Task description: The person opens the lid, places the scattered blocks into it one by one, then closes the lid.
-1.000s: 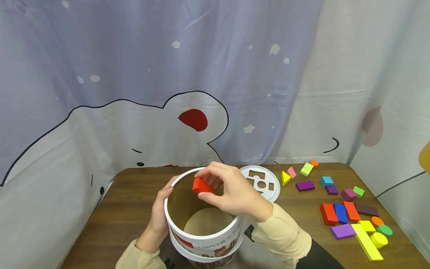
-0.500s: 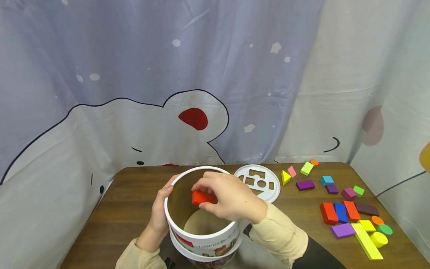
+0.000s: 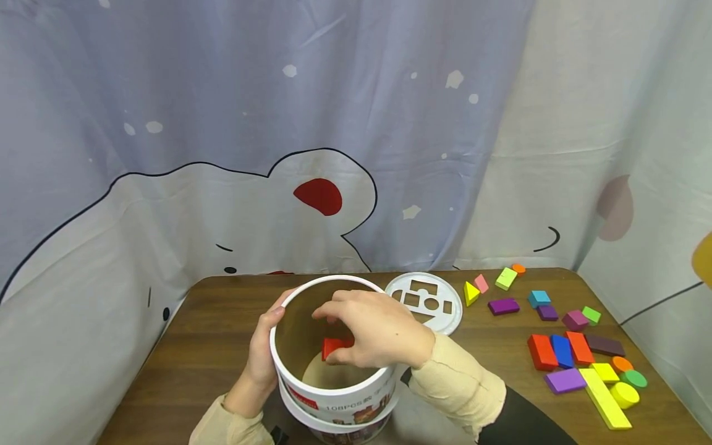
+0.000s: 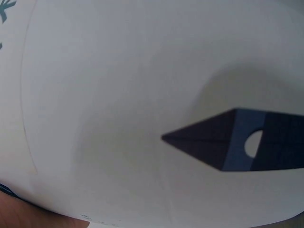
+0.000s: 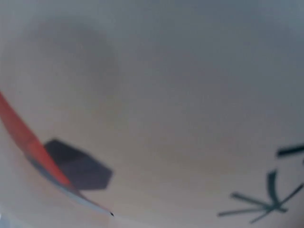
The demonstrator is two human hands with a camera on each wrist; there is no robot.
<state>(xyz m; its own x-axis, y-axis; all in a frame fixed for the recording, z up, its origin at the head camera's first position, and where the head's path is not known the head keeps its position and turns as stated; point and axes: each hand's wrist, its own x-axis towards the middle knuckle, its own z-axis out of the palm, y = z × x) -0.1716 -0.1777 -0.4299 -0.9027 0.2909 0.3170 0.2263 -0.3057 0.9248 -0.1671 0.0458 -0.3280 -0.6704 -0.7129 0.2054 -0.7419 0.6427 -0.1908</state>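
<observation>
In the head view, a white bucket (image 3: 350,394) with a printed label stands at the front of the table. My left hand (image 3: 262,355) holds it by the left side near the rim. My right hand (image 3: 378,327) reaches over the right rim into the bucket, thumb and fingers spread apart. Just below the fingers, inside the bucket, is a red block (image 3: 332,346); the thumb partly covers it, and it looks loose. Both wrist views show mostly pale, blurred surfaces; a dark pointed piece (image 4: 204,140) crosses the left one.
A white lid (image 3: 445,324) with shaped cutouts lies behind the bucket. On the table's right side are several coloured blocks, including a red block (image 3: 542,352), a long yellow block (image 3: 606,398) and a purple block (image 3: 565,381). A patterned curtain (image 3: 423,154) hangs behind the table (image 3: 183,364).
My right hand has moved lower into the bucket and its fingers have spread from the red block. The block is now lower, beneath the fingers. My left hand stays on the bucket.
</observation>
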